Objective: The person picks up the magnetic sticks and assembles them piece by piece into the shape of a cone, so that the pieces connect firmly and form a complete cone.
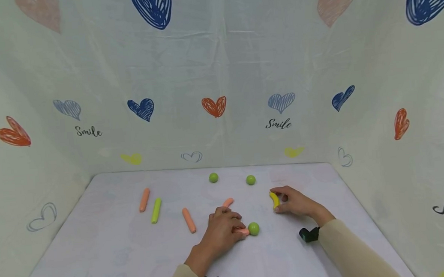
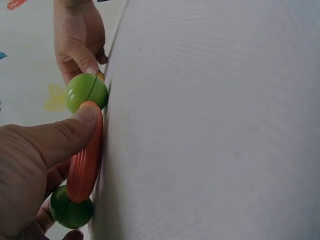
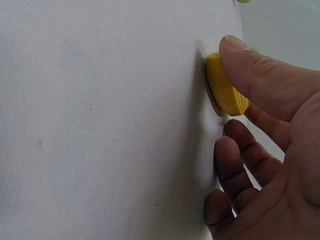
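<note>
My left hand (image 1: 223, 228) pinches a salmon-orange curved toy stick (image 2: 86, 157) with the thumb on its upper end. At that end the stick meets a bright green ball (image 1: 253, 228). In the left wrist view a darker green ball (image 2: 71, 207) sits at the stick's other end, by the fingers; the head view hides it behind the hand. Just beyond the left hand another salmon curved stick (image 1: 228, 202) shows, partly covered. To the right, my right hand (image 1: 299, 202) pinches a yellow ribbed curved stick (image 3: 226, 87) between thumb and finger at the table.
On the white table (image 1: 110, 249), an orange straight stick (image 1: 144, 200), a lime stick (image 1: 155, 210) and another orange stick (image 1: 189, 220) lie to the left. Two green balls, a left one (image 1: 213, 177) and a right one (image 1: 250, 180), stand near the back edge. A heart-printed curtain (image 1: 216, 61) surrounds the table.
</note>
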The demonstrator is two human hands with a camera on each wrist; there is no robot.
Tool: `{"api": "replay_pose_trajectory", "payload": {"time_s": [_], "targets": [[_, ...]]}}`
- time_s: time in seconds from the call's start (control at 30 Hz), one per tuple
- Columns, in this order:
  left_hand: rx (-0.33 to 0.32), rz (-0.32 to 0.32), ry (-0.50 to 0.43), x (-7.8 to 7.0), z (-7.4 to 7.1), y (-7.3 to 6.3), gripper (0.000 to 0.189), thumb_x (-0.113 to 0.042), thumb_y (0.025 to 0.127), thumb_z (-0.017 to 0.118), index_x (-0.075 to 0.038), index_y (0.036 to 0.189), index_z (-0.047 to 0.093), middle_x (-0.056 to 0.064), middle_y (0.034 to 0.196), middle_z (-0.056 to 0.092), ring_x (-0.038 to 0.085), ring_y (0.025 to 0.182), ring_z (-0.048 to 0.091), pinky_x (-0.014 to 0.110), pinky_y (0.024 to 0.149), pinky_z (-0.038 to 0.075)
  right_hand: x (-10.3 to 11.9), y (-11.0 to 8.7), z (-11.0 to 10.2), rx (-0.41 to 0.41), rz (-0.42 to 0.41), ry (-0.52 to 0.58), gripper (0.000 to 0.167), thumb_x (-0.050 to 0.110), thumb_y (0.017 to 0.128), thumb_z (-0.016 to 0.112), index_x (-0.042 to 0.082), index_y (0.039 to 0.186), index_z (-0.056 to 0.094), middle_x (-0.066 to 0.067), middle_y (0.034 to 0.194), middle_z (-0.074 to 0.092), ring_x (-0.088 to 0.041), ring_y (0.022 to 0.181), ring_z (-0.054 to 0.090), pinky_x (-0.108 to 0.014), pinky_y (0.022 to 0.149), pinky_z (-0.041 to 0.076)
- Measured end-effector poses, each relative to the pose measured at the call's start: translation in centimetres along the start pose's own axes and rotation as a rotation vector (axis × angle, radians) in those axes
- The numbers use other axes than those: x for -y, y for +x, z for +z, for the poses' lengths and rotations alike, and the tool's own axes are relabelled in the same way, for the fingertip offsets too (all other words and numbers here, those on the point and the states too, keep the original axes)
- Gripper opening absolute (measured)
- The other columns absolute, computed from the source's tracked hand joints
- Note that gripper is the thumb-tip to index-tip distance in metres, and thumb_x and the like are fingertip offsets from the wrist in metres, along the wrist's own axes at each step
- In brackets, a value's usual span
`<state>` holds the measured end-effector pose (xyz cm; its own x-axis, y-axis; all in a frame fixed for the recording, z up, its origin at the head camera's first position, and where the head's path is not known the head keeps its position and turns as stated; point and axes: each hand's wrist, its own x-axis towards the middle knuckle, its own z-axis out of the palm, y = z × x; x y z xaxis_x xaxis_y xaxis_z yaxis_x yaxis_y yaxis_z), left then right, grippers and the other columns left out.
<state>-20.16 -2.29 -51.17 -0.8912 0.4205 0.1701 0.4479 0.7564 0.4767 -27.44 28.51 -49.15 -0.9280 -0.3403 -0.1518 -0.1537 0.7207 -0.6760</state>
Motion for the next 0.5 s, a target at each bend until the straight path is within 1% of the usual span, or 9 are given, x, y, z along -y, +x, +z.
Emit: {"api": "replay_pose_trajectory", "payload": {"time_s": [0.1,0.23,0.33,0.43,0.5], "targets": [[-0.002,0.001,-0.004,0.05,-0.08,0.02,0.023,-0.037,0.088,0.086,-0.025,0.106,0.084,-0.01,0.125,0.074,0.022,0.131,0.051,0.045,0.099,0.043,0.21,0.21,-0.09,0.015,0.007,-0.012,0.07,0.023,0.088,0.085,0.008,0.149,0.057,-0.01,0.126,0.058,-0.025,0.107,0.048,-0.038,0.089,0.041],[-0.013,0.013,-0.004,0.07,-0.17,-0.01,0.023,-0.036,0.087,0.087,-0.024,0.107,0.084,-0.01,0.124,0.074,0.023,0.13,0.052,0.045,0.098,0.044,0.32,0.46,-0.18,0.031,0.005,-0.018,0.068,0.022,0.087,0.086,0.009,0.147,0.058,-0.013,0.132,0.058,-0.025,0.107,0.049,-0.039,0.091,0.042],[-0.019,0.014,-0.005,0.12,-0.18,-0.01,0.023,-0.036,0.087,0.087,-0.024,0.106,0.084,-0.01,0.123,0.074,0.023,0.13,0.052,0.045,0.097,0.044,0.33,0.6,-0.2,0.038,0.003,-0.001,0.066,0.021,0.086,0.087,0.01,0.144,0.058,-0.014,0.132,0.057,-0.025,0.107,0.05,-0.039,0.091,0.043],[-0.019,0.01,-0.01,0.2,-0.1,0.02,0.023,-0.038,0.087,0.087,-0.025,0.105,0.084,-0.01,0.124,0.074,0.022,0.13,0.052,0.045,0.098,0.044,0.19,0.69,-0.07,0.021,0.009,0.018,0.067,0.02,0.085,0.088,0.01,0.143,0.057,-0.012,0.128,0.058,-0.024,0.104,0.05,-0.038,0.089,0.043],[-0.021,0.01,-0.017,0.29,-0.03,0.02,0.022,-0.038,0.087,0.086,-0.025,0.104,0.084,-0.01,0.123,0.074,0.022,0.131,0.052,0.045,0.098,0.044,0.03,0.7,0.12,-0.009,0.014,0.024,0.068,0.019,0.085,0.088,0.009,0.144,0.055,-0.011,0.124,0.059,-0.023,0.101,0.051,-0.036,0.086,0.043]]}}
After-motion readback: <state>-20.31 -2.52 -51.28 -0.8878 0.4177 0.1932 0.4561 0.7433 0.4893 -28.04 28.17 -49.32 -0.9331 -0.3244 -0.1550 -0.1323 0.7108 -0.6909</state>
